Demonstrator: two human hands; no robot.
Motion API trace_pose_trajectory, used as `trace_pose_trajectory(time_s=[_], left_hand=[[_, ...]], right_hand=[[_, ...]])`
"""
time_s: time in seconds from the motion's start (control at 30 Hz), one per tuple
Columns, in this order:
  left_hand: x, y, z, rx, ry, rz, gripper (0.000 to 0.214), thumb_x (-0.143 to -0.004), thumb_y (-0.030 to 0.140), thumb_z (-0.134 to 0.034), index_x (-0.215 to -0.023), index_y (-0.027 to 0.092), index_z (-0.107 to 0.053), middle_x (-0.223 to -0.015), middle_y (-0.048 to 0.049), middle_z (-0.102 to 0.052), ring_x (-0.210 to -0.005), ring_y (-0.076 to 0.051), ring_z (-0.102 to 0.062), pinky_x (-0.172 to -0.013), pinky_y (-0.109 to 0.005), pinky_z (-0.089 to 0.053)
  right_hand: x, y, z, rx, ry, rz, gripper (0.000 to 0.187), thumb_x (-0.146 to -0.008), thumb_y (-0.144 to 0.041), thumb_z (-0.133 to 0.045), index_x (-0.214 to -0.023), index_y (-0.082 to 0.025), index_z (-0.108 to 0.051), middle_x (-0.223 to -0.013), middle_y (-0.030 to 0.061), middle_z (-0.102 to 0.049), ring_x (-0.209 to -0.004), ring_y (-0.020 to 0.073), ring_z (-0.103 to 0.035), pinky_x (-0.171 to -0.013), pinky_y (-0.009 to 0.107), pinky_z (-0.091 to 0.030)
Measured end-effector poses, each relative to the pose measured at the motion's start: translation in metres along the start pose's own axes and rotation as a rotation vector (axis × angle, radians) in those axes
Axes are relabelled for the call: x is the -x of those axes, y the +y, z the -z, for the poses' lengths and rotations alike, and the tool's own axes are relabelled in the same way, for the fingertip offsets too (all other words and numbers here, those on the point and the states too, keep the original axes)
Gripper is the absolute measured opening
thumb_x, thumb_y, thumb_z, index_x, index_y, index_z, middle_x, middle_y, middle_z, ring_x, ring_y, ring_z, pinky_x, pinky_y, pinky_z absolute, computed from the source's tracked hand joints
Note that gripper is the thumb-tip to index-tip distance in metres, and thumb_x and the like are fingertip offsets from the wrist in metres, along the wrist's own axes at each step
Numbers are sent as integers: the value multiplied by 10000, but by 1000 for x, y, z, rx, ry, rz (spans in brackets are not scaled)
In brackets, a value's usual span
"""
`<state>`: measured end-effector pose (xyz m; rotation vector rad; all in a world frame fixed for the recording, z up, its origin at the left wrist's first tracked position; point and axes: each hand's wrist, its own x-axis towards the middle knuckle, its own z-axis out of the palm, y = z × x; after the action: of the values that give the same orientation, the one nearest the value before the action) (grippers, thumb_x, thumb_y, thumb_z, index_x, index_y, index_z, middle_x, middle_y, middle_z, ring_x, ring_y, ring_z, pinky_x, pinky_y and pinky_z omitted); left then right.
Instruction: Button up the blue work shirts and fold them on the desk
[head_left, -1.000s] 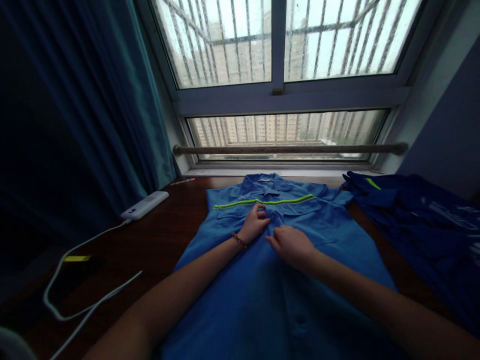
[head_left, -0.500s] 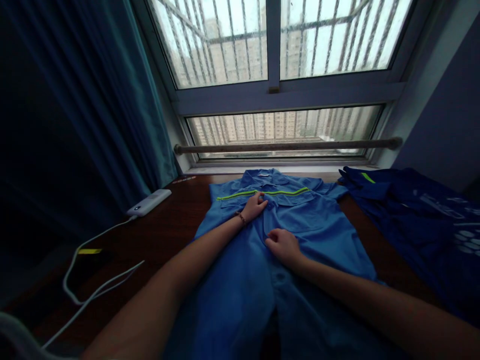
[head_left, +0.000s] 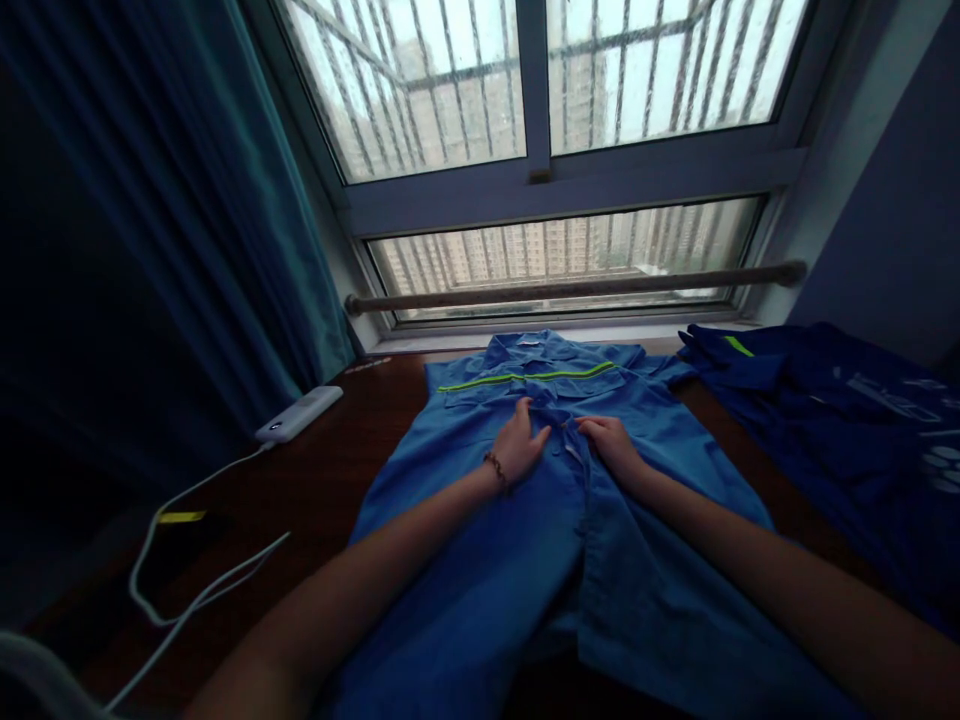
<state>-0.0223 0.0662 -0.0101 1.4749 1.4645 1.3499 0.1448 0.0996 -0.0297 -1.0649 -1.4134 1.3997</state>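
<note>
A light blue short-sleeved work shirt (head_left: 480, 500) lies spread with its collar toward the window, a yellow-green stripe across its chest. My left hand (head_left: 520, 448), with a beaded bracelet at the wrist, rests on the shirt's front left of the placket. Its thumb and forefinger are apart, and the other fingers are partly hidden. Opposite it, my right hand (head_left: 613, 448) pinches the right front edge of the shirt, which is lifted a little. Below the hands the two front edges part toward the hem.
A dark blue garment (head_left: 817, 420) lies on the right side of the brown wooden surface (head_left: 345, 450). At the left are a white power bank (head_left: 300, 414) and a white cable (head_left: 187, 600). A curtain (head_left: 247, 250) hangs beside the window, and a rail (head_left: 570, 290) crosses the window.
My right hand has moved up and right and now grips the front edge, pulling it open. My left hand has slid down slightly from the stripe, its fingers spreading. The view has tilted slightly.
</note>
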Motion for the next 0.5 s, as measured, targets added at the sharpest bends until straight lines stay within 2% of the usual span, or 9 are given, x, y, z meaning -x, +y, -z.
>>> trace_pose_trajectory(time_s=[0.03, 0.1, 0.17, 0.23, 0.33, 0.4, 0.5], left_hand=[[13, 2, -1, -64, -35, -124, 433, -598, 145, -671, -998, 207, -518, -1023, -78, -562, -971, -205, -507, -863, -294, -332], [33, 3, -3, -226, -155, -325, 305, -647, 168, -631, -942, 212, -562, -1066, -84, -545, -1053, -224, -453, -924, -324, -290], [41, 2, -3, -352, -249, -401, 200, -688, 175, -587, -884, 213, -589, -1019, -82, -561, -1017, -228, -459, -909, -343, -299], [39, -1, -1, -432, -272, -399, 157, -686, 187, -588, -841, 210, -598, -934, -74, -576, -921, -223, -483, -839, -340, -337], [29, -3, 2, -442, -263, -348, 110, -647, 178, -618, -750, 196, -587, -797, -46, -569, -784, -192, -497, -717, -294, -369], [25, -2, 3, -403, -256, -303, 71, -646, 163, -606, -700, 185, -567, -715, -24, -555, -697, -162, -496, -644, -259, -366], [24, 2, 6, -364, -253, -243, 42, -647, 156, -591, -649, 174, -554, -632, -4, -544, -607, -132, -483, -572, -231, -345]], right_hand=[[-1, 0, 1, -43, -18, -26, 256, -614, -255, -460, -735, -131, -648, -409, -46, -449, -347, 78, -315, -360, 197, -226], [-1, -2, 2, -130, -53, -64, 206, -596, -241, -478, -690, -141, -632, -424, -39, -464, -357, 80, -337, -369, 204, -255], [1, -7, 3, -211, -87, -94, 153, -581, -223, -493, -647, -149, -609, -492, -12, -530, -416, 104, -426, -416, 221, -331], [4, -13, 2, -254, -114, -110, 116, -579, -218, -508, -628, -151, -588, -555, 8, -571, -491, 132, -497, -482, 243, -391], [10, -20, -1, -194, -135, -107, 121, -601, -265, -562, -657, -158, -567, -583, -5, -577, -528, 139, -523, -520, 251, -409], [13, -20, -5, -53, -162, -48, 161, -586, -288, -616, -657, -156, -558, -585, -24, -565, -538, 128, -514, -519, 237, -395], [15, -15, -11, 274, -176, 130, 167, -561, -260, -660, -645, -139, -583, -590, -28, -554, -575, 124, -500, -530, 221, -368]])
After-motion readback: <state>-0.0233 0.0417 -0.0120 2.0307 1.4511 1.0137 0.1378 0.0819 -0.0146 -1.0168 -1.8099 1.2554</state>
